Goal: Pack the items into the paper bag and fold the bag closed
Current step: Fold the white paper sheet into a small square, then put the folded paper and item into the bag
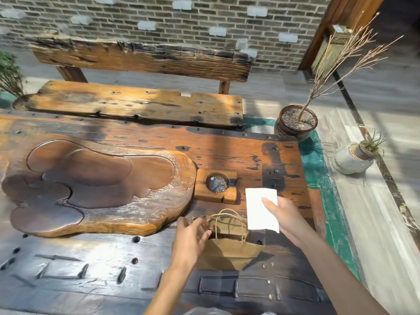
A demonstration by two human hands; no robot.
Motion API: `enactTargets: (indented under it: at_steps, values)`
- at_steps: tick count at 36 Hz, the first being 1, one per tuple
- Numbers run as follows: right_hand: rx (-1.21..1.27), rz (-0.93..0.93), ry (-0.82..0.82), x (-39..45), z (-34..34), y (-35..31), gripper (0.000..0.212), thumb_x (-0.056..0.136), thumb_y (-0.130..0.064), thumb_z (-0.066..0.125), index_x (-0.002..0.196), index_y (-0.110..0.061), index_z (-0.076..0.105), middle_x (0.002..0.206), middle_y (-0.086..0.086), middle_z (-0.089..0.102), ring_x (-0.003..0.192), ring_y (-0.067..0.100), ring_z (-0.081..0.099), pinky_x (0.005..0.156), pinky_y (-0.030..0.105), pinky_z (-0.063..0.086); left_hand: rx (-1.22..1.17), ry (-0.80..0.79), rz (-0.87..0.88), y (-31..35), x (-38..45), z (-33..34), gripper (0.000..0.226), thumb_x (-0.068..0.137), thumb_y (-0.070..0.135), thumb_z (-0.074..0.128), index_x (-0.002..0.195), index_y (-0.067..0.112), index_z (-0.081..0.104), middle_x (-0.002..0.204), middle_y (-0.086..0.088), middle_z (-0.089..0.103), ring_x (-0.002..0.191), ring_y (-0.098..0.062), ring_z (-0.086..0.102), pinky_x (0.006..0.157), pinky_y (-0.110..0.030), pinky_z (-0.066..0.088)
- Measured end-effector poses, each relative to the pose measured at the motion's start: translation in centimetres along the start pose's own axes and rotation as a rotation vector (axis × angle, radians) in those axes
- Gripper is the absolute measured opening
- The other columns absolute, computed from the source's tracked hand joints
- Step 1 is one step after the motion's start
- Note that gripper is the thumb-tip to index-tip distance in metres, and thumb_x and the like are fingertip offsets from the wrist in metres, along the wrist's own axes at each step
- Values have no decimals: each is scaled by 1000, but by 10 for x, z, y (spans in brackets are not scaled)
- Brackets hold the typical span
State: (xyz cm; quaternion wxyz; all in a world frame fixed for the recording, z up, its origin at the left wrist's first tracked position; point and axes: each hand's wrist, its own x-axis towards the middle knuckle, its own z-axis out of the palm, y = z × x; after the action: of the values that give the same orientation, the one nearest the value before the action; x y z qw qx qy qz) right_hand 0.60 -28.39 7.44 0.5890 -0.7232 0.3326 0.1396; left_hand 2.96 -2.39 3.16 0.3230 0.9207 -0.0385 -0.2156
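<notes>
Over table [227, 155], napkin [261, 208] between fingers [270, 204]

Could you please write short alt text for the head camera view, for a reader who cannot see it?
A person's right hand holds a white folded napkin above an open brown paper bag, while the left hand grips the bag's rim. The bag stands on a weathered wooden table, near a carved wooden tray and a small wooden ashtray.

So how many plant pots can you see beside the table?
2. A dark pot with a bare twiggy plant stands off the table's far right corner; a pale grey pot with a tufty plant sits further right. Others may be out of view.
</notes>
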Motion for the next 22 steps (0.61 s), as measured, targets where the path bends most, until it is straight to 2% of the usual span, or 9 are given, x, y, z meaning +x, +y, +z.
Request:
enactTargets:
  at_steps: [2, 4, 7, 9, 11, 13, 17, 20, 22]
  values:
    - [-32, -9, 11, -2, 7, -4, 39, 97, -46, 55, 122, -16, 61, 116, 5, 69, 109, 25, 65, 100, 53, 52, 48, 18, 37, 4, 3, 2, 28, 92, 42, 65, 118, 38, 57, 111, 1, 39, 81, -17, 59, 74, -37, 59]
    - [-63, -37, 30, -1, 11, -5, 32, 99, -41, 53, 116, -17, 64, 112, 8, 71, 104, 28, 67, 94, 50, 53, 118, 14, 59, 8, 6, 1, 29, 92, 43, 64, 119, 39, 55, 112, 0, 41, 81, -18, 61, 71, -38, 60]
    - [-66, -80, 24, 2, 18, -4, 29, 101, -35, 53, 113, -12, 66, 107, 12, 73, 100, 33, 69, 74, 39, 53, 222, -50, 27, 12, 12, 1, 28, 90, 41, 68, 116, 35, 59, 118, 0, 42, 84, -17, 63, 81, -40, 61]
    - [-72, -95, 11, 4, 21, -3, 30, 101, -32, 53, 115, -9, 66, 105, 11, 74, 97, 32, 70, 68, 33, 51, 262, -94, -14, 10, 14, 4, 44, 83, 44, 75, 122, 37, 56, 126, -3, 42, 93, -21, 67, 88, -42, 59]
    - [-73, -96, -11, 4, 24, -1, 30, 101, -30, 54, 118, -8, 65, 106, 8, 74, 97, 29, 71, 69, 33, 53, 325, -145, -48, 5, 12, 8, 66, 78, 48, 78, 134, 44, 45, 132, -4, 39, 103, -26, 67, 88, -39, 55]
    - [-75, -96, -28, 4, 27, 1, 29, 102, -28, 53, 120, -10, 65, 108, 4, 74, 98, 25, 71, 73, 33, 53, 337, -195, -78, -3, 7, 14, 86, 76, 47, 80, 144, 53, 26, 138, -4, 35, 112, -26, 63, 85, -37, 51]
    - [-100, -138, 3, 0, 30, 4, 29, 102, -33, 51, 112, -11, 68, 103, 10, 74, 96, 33, 69, 69, 34, 45, 276, -205, -53, -19, -2, 22, 119, 69, 44, 86, 141, 69, -7, 143, -2, 29, 119, -26, 59, 74, -36, 46]
    - [-67, -179, 22, -8, 29, 3, 30, 101, -34, 52, 105, -9, 68, 103, 24, 70, 93, 40, 67, 68, 37, 43, 252, -235, -69, -23, -5, 20, 126, 65, 46, 88, 140, 69, -11, 143, -2, 30, 119, -26, 58, 76, -36, 47]
    - [-14, -195, -23, -15, 27, 2, 29, 99, -37, 56, 105, -12, 69, 106, 25, 70, 100, 45, 65, 71, 47, 50, 227, -248, -78, -22, -5, 17, 125, 65, 46, 88, 141, 69, -9, 144, -1, 29, 118, -25, 59, 78, -36, 47]
